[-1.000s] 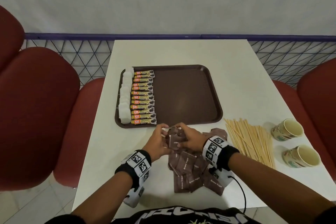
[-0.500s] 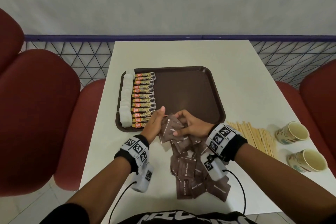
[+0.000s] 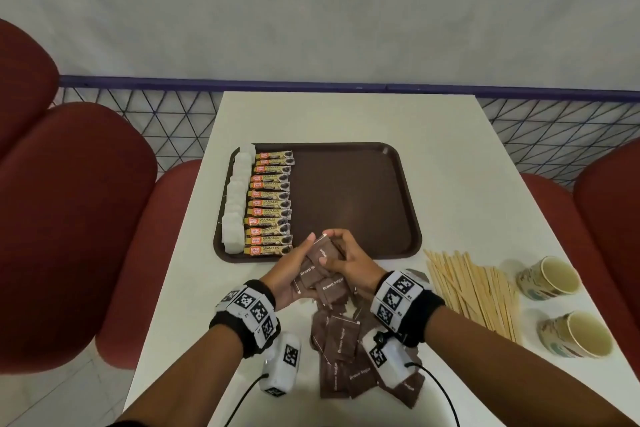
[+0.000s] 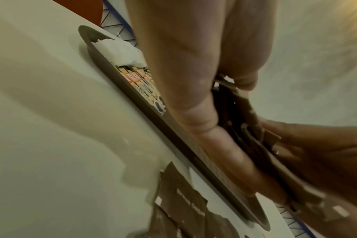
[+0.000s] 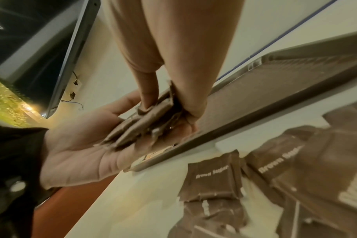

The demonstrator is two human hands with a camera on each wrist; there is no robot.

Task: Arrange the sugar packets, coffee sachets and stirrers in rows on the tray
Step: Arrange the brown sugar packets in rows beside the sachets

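Note:
A brown tray (image 3: 349, 191) lies mid-table. Along its left side run a column of white sugar packets (image 3: 237, 199) and a column of coffee sachets (image 3: 270, 204). Just before the tray's front edge my left hand (image 3: 294, 270) lies palm up and cradles a small stack of brown sugar packets (image 3: 317, 269), which also shows in the right wrist view (image 5: 132, 128). My right hand (image 3: 348, 255) pinches the top packet of that stack between thumb and finger. More brown sugar packets (image 3: 341, 350) lie loose on the table under my wrists. Wooden stirrers (image 3: 474, 288) lie to the right.
Two paper cups (image 3: 549, 277) (image 3: 575, 334) lie on their sides at the table's right edge beyond the stirrers. Red chairs (image 3: 69, 218) flank the table on both sides. A mesh railing (image 3: 138, 114) runs behind it. The tray's middle and right part is bare.
Both hands have risen from the loose pile with a stack of brown sugar packets and moved forward to the tray's front edge. The right hand now pinches the top packet.

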